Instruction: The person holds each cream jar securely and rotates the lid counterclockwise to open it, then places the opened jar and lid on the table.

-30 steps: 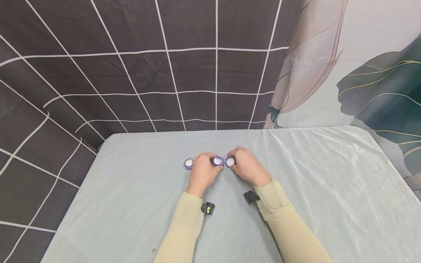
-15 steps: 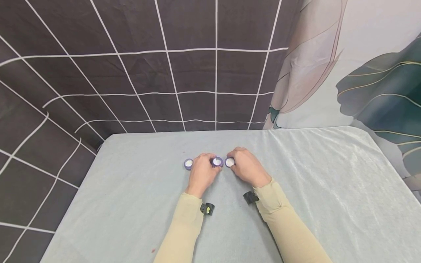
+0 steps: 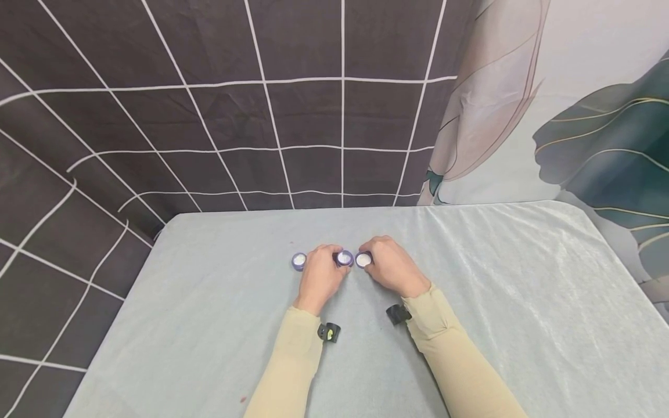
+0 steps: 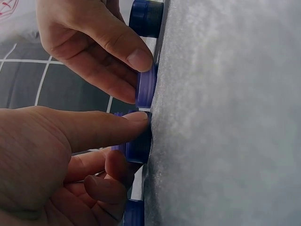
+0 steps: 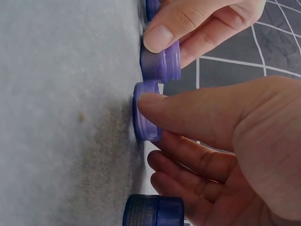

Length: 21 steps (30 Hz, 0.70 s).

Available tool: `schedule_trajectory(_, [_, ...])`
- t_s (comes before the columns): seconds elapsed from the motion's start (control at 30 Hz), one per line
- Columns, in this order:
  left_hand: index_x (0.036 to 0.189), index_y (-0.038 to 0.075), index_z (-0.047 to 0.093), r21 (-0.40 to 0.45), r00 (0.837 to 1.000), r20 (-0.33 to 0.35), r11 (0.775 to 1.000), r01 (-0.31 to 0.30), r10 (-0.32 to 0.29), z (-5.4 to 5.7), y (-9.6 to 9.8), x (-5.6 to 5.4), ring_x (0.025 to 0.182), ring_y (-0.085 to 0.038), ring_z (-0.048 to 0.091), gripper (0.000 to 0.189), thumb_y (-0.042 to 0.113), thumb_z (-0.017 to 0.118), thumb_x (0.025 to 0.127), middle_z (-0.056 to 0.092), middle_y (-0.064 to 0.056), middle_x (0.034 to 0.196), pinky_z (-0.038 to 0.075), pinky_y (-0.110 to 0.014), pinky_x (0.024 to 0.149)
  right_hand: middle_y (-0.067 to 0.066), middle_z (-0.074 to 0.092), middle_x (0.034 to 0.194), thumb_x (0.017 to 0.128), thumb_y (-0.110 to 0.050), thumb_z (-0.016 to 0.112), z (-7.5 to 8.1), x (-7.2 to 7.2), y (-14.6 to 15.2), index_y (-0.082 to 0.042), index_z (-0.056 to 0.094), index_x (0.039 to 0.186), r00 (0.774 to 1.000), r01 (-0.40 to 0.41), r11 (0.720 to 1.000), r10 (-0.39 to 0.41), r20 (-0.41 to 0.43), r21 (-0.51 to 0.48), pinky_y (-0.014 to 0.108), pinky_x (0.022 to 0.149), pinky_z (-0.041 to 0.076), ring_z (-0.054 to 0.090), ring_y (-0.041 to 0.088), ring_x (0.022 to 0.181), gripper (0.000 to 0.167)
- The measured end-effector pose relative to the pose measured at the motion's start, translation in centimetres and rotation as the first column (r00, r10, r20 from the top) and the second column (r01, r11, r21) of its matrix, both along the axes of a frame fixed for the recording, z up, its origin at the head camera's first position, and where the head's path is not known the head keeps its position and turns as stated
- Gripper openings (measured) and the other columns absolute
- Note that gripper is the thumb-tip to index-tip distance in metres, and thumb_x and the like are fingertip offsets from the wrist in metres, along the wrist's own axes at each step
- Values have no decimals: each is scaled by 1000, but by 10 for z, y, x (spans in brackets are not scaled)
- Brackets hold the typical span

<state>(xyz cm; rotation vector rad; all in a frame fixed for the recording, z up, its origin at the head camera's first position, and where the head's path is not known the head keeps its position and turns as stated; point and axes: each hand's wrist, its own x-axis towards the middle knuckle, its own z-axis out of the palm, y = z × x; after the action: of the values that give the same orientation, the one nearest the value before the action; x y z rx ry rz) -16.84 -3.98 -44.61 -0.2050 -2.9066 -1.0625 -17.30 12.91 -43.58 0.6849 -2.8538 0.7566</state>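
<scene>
My left hand (image 3: 319,277) pinches a small blue-purple jar (image 3: 344,258) between thumb and fingers, its top uncovered and whitish inside. In the left wrist view, the screw thread of this jar (image 4: 117,147) shows above its darker base. Just to the right, my right hand (image 3: 391,266) pinches a shallow purple lid (image 3: 363,260) that lies with its pale inside facing up on the cloth. Lid and jar stand almost edge to edge. Past the right hand, a dark blue capped jar (image 5: 153,211) appears in the right wrist view; the hand hides it from the head view.
Left of the left hand sits another small round purple piece (image 3: 299,261) with a white inside. A pale grey cloth (image 3: 209,325) covers the table. Behind its far edge hangs a dark gridded curtain (image 3: 308,116), with a patterned curtain (image 3: 502,116) at the right.
</scene>
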Motion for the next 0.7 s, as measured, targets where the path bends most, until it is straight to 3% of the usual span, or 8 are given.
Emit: schedule_trajectory(0.7, [119,1,70,6,1000,20,1000,-17,17,2,1,1,114,-31,64,47,10,86,76,71,-14,116,46,-42,101,16,72,99,72,3,76,-1,-2,0,6,71,107,1000,27,999,-26,11,-33,45,91,50,66,33,97,35])
